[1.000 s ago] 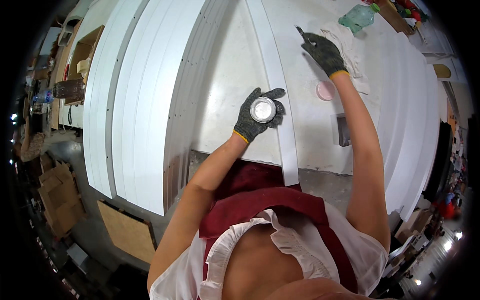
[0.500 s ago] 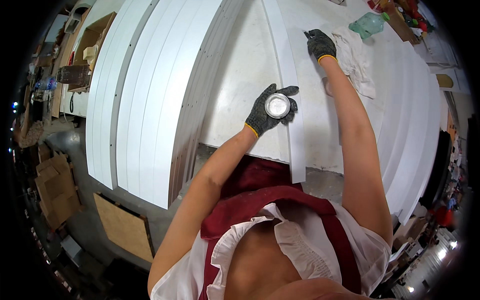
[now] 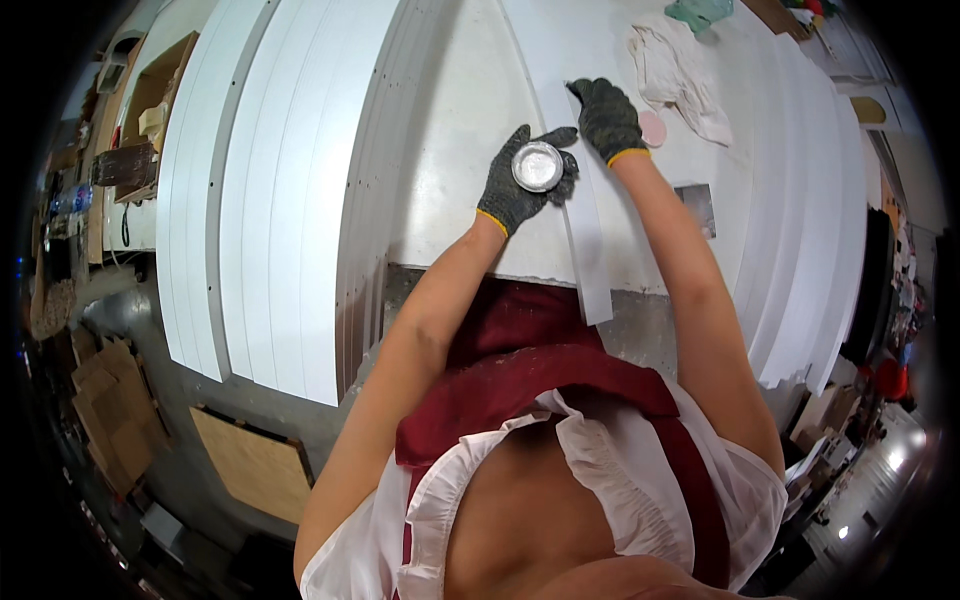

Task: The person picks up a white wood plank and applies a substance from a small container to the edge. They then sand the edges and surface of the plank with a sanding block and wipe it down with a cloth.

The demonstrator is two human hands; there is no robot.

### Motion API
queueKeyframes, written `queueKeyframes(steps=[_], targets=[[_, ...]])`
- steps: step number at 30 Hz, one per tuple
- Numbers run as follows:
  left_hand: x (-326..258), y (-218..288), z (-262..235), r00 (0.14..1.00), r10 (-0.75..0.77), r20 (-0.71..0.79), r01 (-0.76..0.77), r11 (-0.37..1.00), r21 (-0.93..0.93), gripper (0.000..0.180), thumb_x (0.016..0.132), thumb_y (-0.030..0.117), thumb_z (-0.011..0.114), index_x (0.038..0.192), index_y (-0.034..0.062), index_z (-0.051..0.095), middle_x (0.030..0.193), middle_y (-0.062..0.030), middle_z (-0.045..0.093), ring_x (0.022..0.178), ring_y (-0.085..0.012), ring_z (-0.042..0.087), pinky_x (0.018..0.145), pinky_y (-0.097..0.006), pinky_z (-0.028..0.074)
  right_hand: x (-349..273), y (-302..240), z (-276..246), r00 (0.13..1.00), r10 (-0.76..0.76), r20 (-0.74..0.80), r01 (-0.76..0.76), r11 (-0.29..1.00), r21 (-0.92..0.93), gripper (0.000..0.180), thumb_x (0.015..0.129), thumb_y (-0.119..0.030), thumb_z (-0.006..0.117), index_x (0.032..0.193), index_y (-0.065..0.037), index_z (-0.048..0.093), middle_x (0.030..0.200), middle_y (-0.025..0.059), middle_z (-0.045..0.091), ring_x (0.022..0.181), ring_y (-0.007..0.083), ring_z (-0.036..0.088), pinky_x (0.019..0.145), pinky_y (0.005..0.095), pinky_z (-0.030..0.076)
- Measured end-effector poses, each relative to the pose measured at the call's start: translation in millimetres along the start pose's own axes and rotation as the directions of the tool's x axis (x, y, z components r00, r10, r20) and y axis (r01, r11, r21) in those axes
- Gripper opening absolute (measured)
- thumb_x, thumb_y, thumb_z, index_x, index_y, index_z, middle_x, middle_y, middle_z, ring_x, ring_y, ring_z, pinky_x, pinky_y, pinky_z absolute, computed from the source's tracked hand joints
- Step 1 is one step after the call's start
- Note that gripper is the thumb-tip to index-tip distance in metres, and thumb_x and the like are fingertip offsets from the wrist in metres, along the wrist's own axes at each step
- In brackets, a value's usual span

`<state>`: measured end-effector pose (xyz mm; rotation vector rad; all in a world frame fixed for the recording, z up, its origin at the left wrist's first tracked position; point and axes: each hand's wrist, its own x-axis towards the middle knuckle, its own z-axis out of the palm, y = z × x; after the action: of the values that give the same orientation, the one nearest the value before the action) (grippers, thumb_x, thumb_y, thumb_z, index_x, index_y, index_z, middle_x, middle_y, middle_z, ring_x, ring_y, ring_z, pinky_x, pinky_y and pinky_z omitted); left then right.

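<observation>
My left hand, in a dark knitted glove with a yellow cuff, holds a small round tin of whitish paste. It rests over the long white strip that runs away from me on the white table. In a matching glove, my right hand is closed beside the strip's right edge, beyond the tin. A small dark tip shows at its fingers, too little to name. Near its wrist lie a pink round thing and a crumpled whitish cloth.
White slatted panels stand at left, and more white panels at right. A grey square plate lies by my right forearm. Farther off is a green plastic bottle. A brown board and cardboard are at lower left.
My right hand has come nearer to me and leftward, closer to the strip and the tin. The grey plate and pink round thing now show more fully. My left hand still holds the tin.
</observation>
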<state>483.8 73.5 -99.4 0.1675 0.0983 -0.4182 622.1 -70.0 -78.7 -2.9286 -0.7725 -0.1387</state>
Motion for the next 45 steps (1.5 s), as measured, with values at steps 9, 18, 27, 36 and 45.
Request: queueKeyframes(steps=[9, 18, 27, 36, 45], targets=[[4.2, -2.3, 4.8, 1.000, -0.025, 0.015, 0.025, 1.000, -0.016, 0.068, 0.098, 0.050, 0.037, 0.138, -0.0040, 0.047, 0.088, -0.0217, 0.065, 0.068, -0.0314, 0.060, 0.061, -0.038, 0.051, -190.6, -0.2, -37.6, 0.982, 0.185, 0.042, -0.187, 0.980, 0.071, 0.032, 0.087, -0.011, 0.054, 0.113, -0.023, 0.067, 0.095, 0.0117, 0.063, 0.088, 0.0340, 0.064, 0.075, 0.0479, 0.052], [-3.0, 4.9, 2.9, 0.999, -0.017, 0.040, 0.020, 0.997, -0.073, 0.067, 0.098, 0.052, 0.033, 0.133, -0.0013, 0.052, 0.090, -0.0203, 0.066, 0.076, -0.0328, 0.064, 0.062, -0.042, 0.054, -283.4, 8.5, -41.4, 0.879, 0.463, -0.111, -0.454, 0.886, 0.097, 0.018, 0.087, -0.016, 0.063, 0.102, -0.012, 0.071, 0.100, 0.0103, 0.070, 0.092, 0.0322, 0.065, 0.082, 0.0443, 0.051], [-12.5, -14.8, 9.1, 0.996, 0.065, -0.061, -0.057, 0.992, 0.116, 0.069, 0.097, 0.056, 0.033, 0.137, 0.0027, 0.050, 0.090, -0.0204, 0.064, 0.075, -0.0340, 0.062, 0.063, -0.044, 0.051, -301.0, 0.4, -60.8, 0.889, 0.458, -0.009, -0.458, 0.889, -0.024, 0.025, 0.086, -0.029, 0.065, 0.107, -0.019, 0.072, 0.095, 0.0103, 0.068, 0.092, 0.0280, 0.062, 0.086, 0.0432, 0.047], [-26.4, -31.0, -1.5, 0.969, 0.196, -0.147, -0.158, 0.958, 0.240, 0.065, 0.097, 0.052, 0.037, 0.136, 0.0021, 0.050, 0.087, -0.0169, 0.061, 0.072, -0.0262, 0.055, 0.059, -0.034, 0.047, -334.5, 40.1, -31.1, 0.977, 0.126, -0.175, -0.109, 0.989, 0.104, 0.029, 0.079, -0.025, 0.065, 0.105, -0.013, 0.064, 0.096, 0.0081, 0.061, 0.093, 0.0282, 0.058, 0.079, 0.0454, 0.047], [-70.6, -58.7, 11.8, 0.983, 0.104, -0.149, -0.082, 0.986, 0.147, 0.065, 0.098, 0.047, 0.038, 0.133, -0.0051, 0.052, 0.095, -0.0185, 0.062, 0.081, -0.0294, 0.058, 0.074, -0.039, 0.051, -344.3, 48.6, -22.4, 0.990, 0.088, -0.106, -0.080, 0.994, 0.079, 0.031, 0.088, -0.017, 0.055, 0.117, -0.019, 0.067, 0.085, 0.0100, 0.063, 0.081, 0.0286, 0.062, 0.073, 0.0426, 0.051]])
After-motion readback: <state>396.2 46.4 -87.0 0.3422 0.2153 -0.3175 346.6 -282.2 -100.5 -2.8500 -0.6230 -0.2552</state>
